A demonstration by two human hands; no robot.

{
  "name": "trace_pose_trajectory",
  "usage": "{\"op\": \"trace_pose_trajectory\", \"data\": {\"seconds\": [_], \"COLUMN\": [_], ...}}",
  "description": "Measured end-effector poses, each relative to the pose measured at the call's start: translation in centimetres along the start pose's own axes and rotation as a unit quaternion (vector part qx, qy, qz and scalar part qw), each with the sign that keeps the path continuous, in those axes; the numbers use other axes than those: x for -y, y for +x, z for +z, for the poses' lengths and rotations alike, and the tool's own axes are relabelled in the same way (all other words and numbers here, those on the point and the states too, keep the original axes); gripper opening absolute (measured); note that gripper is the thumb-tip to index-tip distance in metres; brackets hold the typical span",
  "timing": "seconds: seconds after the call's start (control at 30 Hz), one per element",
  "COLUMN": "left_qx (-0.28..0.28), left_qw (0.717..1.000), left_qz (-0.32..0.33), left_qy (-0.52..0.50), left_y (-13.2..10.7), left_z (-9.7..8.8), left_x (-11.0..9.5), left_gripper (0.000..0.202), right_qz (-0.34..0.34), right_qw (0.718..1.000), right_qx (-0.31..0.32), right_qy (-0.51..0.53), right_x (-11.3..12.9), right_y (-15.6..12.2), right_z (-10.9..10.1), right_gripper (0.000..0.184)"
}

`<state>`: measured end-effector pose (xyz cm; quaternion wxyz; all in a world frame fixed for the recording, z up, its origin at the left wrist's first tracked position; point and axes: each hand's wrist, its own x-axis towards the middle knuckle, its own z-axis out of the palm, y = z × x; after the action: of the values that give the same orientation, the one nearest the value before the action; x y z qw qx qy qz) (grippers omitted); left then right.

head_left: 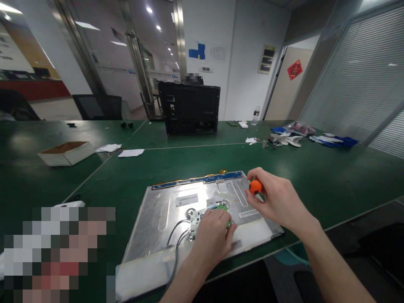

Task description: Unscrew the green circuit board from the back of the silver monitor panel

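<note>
A display panel with a bare metal back lies flat on the green table in front of me. My left hand is on a small green-and-white circuit board near the panel's middle, its curled fingers gripping the board and hiding part of it. Black cables run from the board toward the front edge. Above the panel's right side, my right hand pinches a round orange-and-black tool handle. Its end faces me, so any shaft is hidden. A blue circuit strip lines the panel's far edge.
A black monitor housing stands upright at the back. An open white box and papers lie to the left. Gloves and bags are piled far right beyond a water bottle. A pixelated area covers the lower left.
</note>
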<state>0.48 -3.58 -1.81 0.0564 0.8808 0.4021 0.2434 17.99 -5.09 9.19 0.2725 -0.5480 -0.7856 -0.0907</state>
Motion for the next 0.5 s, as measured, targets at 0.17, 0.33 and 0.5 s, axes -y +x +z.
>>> {"op": "trace_pose_trajectory", "data": {"seconds": [0.17, 0.33, 0.5], "left_qx": [-0.083, -0.025, 0.167], "left_qw": [0.995, 0.986, 0.927], "left_qz": [0.026, -0.072, -0.258], "left_qy": [0.043, 0.150, 0.214], "left_y": [-2.4, -6.6, -9.5], "left_z": [-2.3, -5.1, -7.8], "left_x": [1.1, 4.3, 5.8], "left_gripper": [0.032, 0.030, 0.048], "right_qz": [0.016, 0.093, 0.154], "right_qw": [0.997, 0.976, 0.958], "right_qx": [-0.027, 0.155, 0.214], "right_qy": [-0.077, -0.120, -0.117], "right_x": [-0.9, -2.1, -3.2], "right_y": [-1.3, -3.9, -6.5], "right_z": [0.9, 4.6, 8.0], "right_gripper": [0.017, 0.014, 0.032]}}
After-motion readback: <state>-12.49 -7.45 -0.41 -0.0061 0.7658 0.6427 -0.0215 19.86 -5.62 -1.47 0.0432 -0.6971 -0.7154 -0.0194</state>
